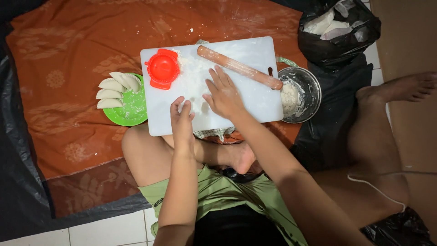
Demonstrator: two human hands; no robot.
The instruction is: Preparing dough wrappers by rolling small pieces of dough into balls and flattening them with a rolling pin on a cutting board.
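A white cutting board lies on an orange patterned cloth, dusted with flour. My right hand rests flat on the floured board, fingers spread. Just left of it, my left hand touches the board near its front edge, fingers together; whether it holds dough I cannot tell. A red round dumpling press sits at the board's back left corner. Across the back right of the board lies a brown wooden rolling pin.
A green plate left of the board carries several folded white dumplings. A metal bowl with dough stands at the board's right. A black bag with white wrappers sits back right. My bare legs flank the board.
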